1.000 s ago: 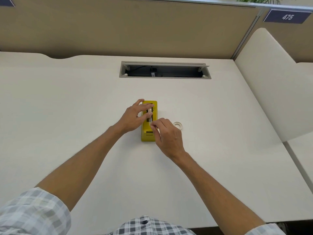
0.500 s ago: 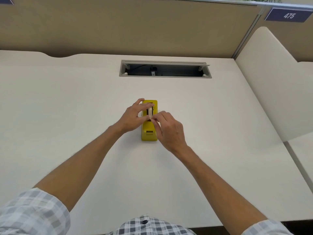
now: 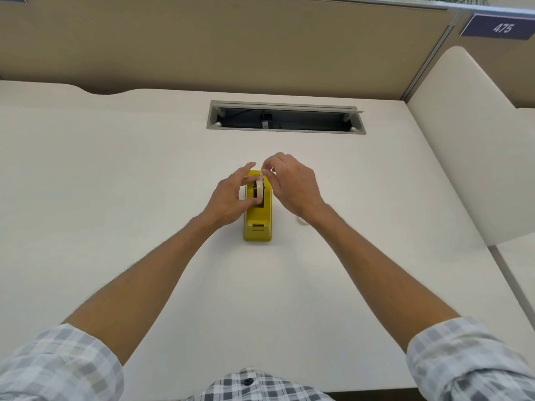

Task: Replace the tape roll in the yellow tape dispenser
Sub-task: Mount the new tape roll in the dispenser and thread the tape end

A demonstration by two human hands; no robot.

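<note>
Tape roll (image 3: 259, 189) sits on edge in yellow dispenser (image 3: 257, 215) slot, mid-desk. Head view: dispenser's long axis runs near-far, cutter end near. L hand (image 3: 228, 198) grips roll; R hand (image 3: 292, 185) pinches at its far top, both equally close.

A dark blue sign (image 3: 498, 26) on the partition reads, as far as visible, "475".

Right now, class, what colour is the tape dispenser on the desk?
Yellow; the tape dispenser shows clearly in the head view.
</note>
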